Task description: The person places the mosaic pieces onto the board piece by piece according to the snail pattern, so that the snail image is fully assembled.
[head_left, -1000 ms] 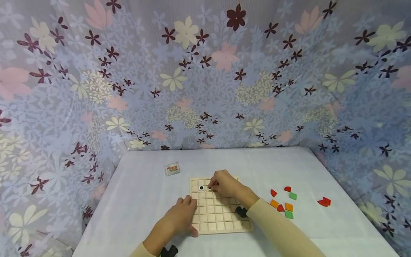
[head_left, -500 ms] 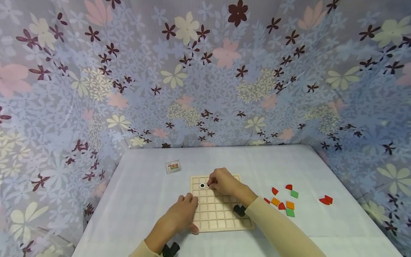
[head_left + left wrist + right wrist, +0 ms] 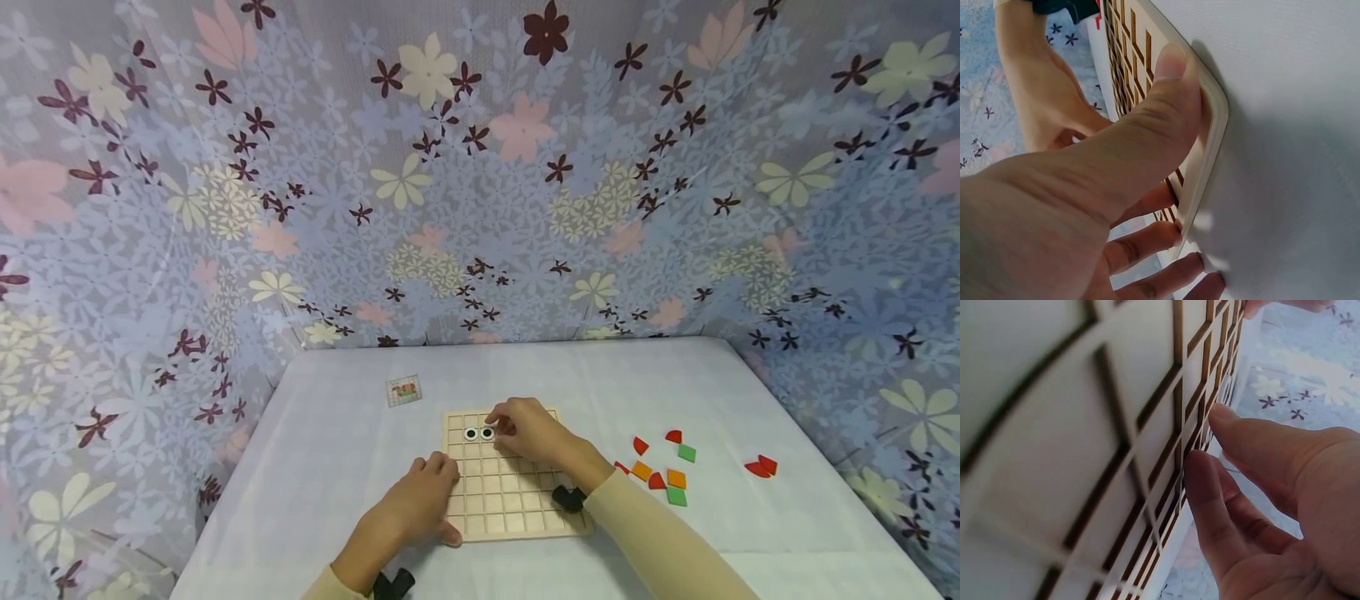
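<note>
A light wooden grid board (image 3: 495, 483) lies on the table. Two white discs with black centres, a left disc (image 3: 471, 434) and a right disc (image 3: 487, 434), sit side by side in cells near its far edge. My right hand (image 3: 531, 431) hovers just beside the right disc, thumb and fingers apart and holding nothing. Along the board's left side rests my left hand (image 3: 420, 502). In the left wrist view its thumb (image 3: 1171, 87) lies on the rim near a corner; some fingertips touch the rim and others reach down by the table.
A small picture card (image 3: 404, 390) lies beyond the board to the left. Right of the board are scattered red quarter-circles (image 3: 641, 446), orange squares (image 3: 677, 479) and green squares (image 3: 686, 453). Two more red pieces (image 3: 761, 467) lie farther right. A floral curtain hangs behind.
My right hand has let go of the right disc and drawn slightly to the right, so the disc shows whole in its cell. The left hand stays at the board's edge.
</note>
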Demonstrator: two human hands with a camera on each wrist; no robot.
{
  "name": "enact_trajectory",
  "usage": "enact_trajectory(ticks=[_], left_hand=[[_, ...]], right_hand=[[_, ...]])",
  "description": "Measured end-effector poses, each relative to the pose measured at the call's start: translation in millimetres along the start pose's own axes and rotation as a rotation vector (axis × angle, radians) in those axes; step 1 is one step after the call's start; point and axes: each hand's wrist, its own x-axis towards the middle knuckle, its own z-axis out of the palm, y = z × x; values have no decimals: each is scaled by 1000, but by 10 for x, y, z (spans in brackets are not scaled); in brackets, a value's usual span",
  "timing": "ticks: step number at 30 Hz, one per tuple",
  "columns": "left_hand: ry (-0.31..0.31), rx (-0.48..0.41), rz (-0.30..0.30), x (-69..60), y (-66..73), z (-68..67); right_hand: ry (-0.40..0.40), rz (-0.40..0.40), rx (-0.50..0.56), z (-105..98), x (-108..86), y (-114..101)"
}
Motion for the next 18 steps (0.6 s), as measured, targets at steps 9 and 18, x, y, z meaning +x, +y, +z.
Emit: enact_trajectory(ticks=[9, 18], left_hand=[[2, -17, -11, 4, -22, -7], [1, -10, -26, 1, 8, -2]], right_hand=[[51, 11, 14, -228, -383, 165], [76, 241, -30, -504, -940, 478]])
